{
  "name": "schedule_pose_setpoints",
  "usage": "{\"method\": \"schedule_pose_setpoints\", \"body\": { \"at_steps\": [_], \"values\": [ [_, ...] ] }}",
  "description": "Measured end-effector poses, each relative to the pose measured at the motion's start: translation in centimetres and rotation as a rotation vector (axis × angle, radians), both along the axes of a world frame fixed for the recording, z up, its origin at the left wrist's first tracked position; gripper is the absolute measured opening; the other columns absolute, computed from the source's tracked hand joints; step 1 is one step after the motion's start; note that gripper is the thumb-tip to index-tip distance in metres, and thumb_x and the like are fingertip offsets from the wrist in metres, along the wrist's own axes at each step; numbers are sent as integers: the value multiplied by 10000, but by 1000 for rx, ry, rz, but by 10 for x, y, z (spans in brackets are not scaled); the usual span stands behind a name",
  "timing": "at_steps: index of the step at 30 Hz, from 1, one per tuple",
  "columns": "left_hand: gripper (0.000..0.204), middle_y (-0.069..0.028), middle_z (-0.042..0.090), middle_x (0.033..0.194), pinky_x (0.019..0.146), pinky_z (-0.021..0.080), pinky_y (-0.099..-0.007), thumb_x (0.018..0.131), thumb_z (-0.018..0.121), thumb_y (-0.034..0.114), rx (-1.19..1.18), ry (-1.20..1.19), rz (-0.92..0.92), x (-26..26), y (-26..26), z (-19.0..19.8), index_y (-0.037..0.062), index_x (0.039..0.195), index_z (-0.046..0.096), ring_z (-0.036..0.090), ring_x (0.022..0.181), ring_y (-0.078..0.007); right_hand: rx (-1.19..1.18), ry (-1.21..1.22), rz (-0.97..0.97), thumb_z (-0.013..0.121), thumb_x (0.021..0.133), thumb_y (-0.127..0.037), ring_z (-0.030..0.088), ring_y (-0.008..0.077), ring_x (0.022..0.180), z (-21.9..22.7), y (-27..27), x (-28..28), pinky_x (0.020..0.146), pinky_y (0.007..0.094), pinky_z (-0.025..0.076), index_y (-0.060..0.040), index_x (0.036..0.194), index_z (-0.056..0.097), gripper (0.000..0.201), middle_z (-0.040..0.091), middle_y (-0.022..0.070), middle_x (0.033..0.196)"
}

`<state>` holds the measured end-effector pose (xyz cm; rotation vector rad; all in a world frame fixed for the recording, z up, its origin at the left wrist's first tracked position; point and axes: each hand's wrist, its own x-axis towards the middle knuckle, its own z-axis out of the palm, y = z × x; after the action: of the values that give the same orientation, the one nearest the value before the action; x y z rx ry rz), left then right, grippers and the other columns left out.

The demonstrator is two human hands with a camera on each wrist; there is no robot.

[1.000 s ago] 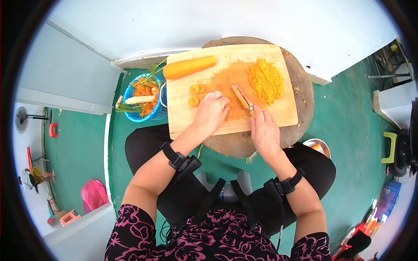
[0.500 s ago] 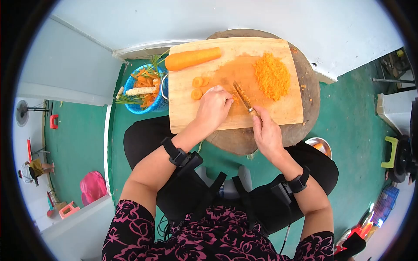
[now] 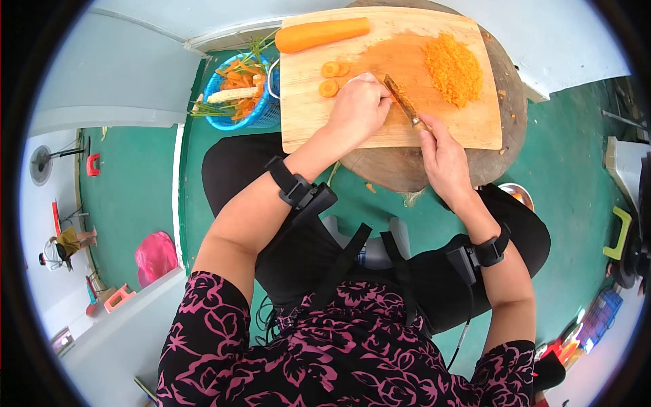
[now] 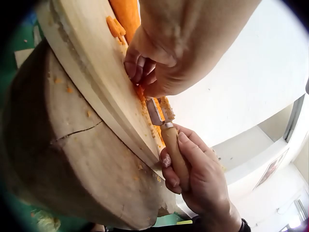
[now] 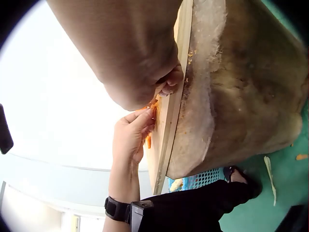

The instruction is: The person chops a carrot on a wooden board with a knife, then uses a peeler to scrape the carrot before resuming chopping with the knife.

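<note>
Green floor (image 3: 132, 176) surrounds a wooden block (image 3: 390, 169), on which the cutting board (image 3: 308, 129) rests; towards its near side, between the carrot slices (image 3: 329, 88) and the heap of orange shreds (image 3: 454, 70), we have the peeler (image 3: 403, 100); our right hand (image 3: 444, 156) wraps its wooden handle, while our left hand (image 3: 359, 105), fingertips drawn together, seems to pinch a small orange piece (image 4: 140, 93), mostly hidden, just beside the slotted blade; in the head view the peeler's long axis runs diagonally, blade tip pointing away from us and leftward, handle reaching back toward our right side; farther off, the large carrot (image 3: 322, 35) lies nearly parallel to the board's far edge; as we judge it, we do best to hold the piece firmly low against the wood, curl our fingertips back from the edge, use short light strokes with the wrist steady, and put the stub down once it leaves too little to grip safely
</note>
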<state>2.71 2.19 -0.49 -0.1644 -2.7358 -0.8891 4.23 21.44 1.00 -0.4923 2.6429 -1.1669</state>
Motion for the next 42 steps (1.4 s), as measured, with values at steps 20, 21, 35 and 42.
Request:
{"method": "schedule_pose_setpoints", "body": {
  "at_steps": [20,21,35,42],
  "values": [
    [142,-134,650,793,683,518,-334,727,703,91,82,-127,52,-3,-8,1,3,839,712,655,728,-252,-2,15,-42,483,939,-236,623,388,901,-5,3,-4,793,447,486,-79,1189,536,299,650,214,960],
    [142,-127,656,790,680,516,-327,736,703,93,102,-127,61,-3,-7,2,2,845,711,653,721,-238,-2,15,-46,484,939,-236,623,390,901,-5,3,-5,793,448,486,-78,1189,536,300,650,214,961],
    [138,-61,658,776,654,483,-243,848,663,102,995,-435,208,-3,-23,26,-19,914,671,603,698,-115,-22,54,-41,486,935,-252,622,388,904,-8,5,-3,789,448,493,-60,1176,536,312,647,211,990],
    [136,-60,662,804,653,486,-251,842,664,99,859,-382,136,1,-21,28,-14,915,683,608,710,-122,-37,43,-43,502,924,-244,629,386,882,-7,4,-4,768,454,499,-55,1163,540,308,649,218,963]
  ]
}}
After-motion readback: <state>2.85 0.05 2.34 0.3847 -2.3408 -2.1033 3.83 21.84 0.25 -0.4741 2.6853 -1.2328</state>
